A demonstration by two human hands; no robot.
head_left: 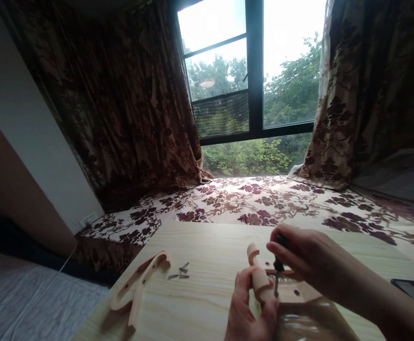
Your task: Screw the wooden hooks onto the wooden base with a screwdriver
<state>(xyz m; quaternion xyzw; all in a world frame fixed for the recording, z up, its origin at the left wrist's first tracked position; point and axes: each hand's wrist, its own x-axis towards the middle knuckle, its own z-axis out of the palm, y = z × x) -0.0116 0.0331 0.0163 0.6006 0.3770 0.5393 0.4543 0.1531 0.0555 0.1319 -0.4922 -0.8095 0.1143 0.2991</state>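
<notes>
Screwdriver (278,263) at curved wooden piece (304,291)

Right hand (302,249): clasped round screwdriver, near-upright, tip toward seven o'clock. Left hand (241,307): nearer, fingers gripping curled end. Curved wooden piece: six o'clock from right hand, long axis roughly nine-to-three.

1. Right hand (301,248): bare, with slim fingers and a smoothly rounded back.
2. Right forearm (361,286): bare along its visible length, slender, narrowest at the wrist and broader toward the right edge.
3. Left hand (246,315): bare, slim-fingered, cropped by the bottom edge; fine detail is blurred.
</notes>
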